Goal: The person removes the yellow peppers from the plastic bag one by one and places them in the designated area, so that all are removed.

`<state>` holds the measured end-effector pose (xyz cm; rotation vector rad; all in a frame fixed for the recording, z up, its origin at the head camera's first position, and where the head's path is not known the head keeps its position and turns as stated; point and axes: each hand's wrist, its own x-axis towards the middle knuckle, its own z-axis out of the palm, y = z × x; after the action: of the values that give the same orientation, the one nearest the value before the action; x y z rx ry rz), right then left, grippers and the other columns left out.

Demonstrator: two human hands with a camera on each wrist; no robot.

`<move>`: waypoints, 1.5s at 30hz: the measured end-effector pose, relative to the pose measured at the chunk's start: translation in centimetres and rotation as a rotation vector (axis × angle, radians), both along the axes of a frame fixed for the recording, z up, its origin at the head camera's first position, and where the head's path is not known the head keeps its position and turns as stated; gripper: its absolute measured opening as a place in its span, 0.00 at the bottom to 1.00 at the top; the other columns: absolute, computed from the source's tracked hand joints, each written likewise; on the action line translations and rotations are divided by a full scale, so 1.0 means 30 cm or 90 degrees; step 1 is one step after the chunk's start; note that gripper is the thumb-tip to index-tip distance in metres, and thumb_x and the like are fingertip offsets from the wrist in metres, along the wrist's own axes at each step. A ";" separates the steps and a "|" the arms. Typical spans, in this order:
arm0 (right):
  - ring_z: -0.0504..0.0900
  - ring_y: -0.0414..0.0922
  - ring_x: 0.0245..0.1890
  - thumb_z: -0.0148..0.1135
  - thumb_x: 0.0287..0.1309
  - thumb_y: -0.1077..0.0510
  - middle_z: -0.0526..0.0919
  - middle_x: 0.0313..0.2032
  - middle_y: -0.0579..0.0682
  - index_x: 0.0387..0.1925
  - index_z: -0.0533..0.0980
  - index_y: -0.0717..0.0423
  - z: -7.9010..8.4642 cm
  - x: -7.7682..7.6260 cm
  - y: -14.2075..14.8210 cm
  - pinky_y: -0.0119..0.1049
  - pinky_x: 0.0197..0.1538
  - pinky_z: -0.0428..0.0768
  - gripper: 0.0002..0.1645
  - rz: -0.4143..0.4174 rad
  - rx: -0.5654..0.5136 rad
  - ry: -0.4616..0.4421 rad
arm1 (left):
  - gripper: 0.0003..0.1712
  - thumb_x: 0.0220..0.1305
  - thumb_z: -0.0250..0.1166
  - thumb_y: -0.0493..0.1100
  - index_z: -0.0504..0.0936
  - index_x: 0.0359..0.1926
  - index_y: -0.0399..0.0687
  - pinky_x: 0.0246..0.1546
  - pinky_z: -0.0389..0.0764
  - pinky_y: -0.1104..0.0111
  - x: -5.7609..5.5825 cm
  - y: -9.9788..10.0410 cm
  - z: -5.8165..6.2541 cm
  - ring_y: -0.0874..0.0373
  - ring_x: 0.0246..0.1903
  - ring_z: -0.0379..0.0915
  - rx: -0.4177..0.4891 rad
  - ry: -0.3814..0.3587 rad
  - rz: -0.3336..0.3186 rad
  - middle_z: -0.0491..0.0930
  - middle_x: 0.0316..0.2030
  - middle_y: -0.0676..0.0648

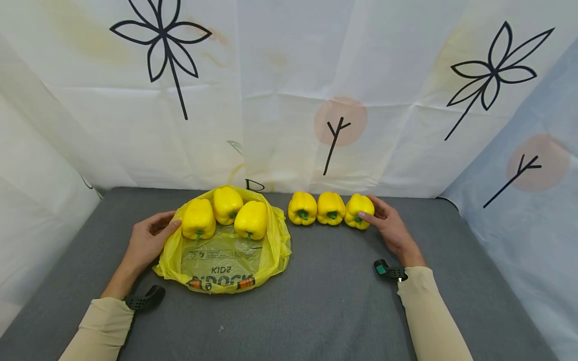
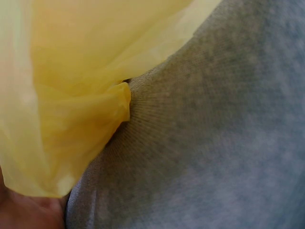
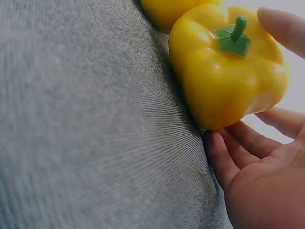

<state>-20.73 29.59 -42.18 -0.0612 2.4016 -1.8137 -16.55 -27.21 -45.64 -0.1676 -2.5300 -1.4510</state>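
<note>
Bagged: three yellow peppers (image 1: 198, 219) inside yellow bag (image 1: 281, 243); unbagged: three loose peppers (image 1: 331, 208), row near grey surface's (image 1: 334, 301) far edge; left hand (image 1: 148, 238) pinches bag's left rim; right hand (image 1: 392, 228) grasps rightmost pepper (image 1: 356, 206)

Glossy yellow peppers (image 1: 331, 208), thin plastic bag (image 1: 281, 240), matt grey cloth (image 1: 325, 301)
Bright highlights are caught by the smooth, plastic-looking skins of the peppers, and a moulded look is given to the green stem (image 3: 233, 45). The bag is formed of crinkled, translucent film. The cloth is marked by a dull, fine-grained surface. Soft matt fabric is seen in the beige sleeves (image 1: 431, 311), and the printed backdrop (image 1: 289, 60) is made of smooth, lightly creased sheeting.
</note>
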 end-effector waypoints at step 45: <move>0.48 0.60 0.77 0.61 0.73 0.54 0.48 0.78 0.62 0.81 0.43 0.61 0.012 0.008 0.001 0.58 0.76 0.48 0.49 0.005 -0.013 0.026 | 0.25 0.75 0.62 0.46 0.77 0.65 0.35 0.38 0.78 0.83 0.005 0.006 0.006 0.77 0.40 0.75 0.002 0.003 -0.003 0.79 0.47 0.53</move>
<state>-20.48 29.62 -41.81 -0.1120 2.4070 -1.8509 -16.40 -27.04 -45.45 -0.1759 -2.5250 -1.4547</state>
